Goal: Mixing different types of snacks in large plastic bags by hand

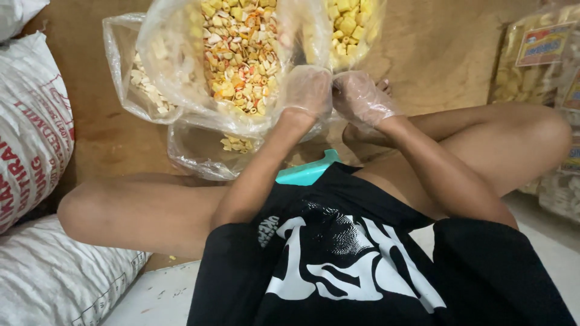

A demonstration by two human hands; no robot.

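Both gloved hands, left hand and right hand, pinch upright clear bag.

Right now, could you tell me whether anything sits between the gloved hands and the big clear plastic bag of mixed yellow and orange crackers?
Nothing visible does. The left hand and right hand, both in thin clear gloves, already touch the big clear plastic bag of mixed crackers at its near edge.

Top edge cuts off the snack bag; gloved fingertips hidden behind plastic
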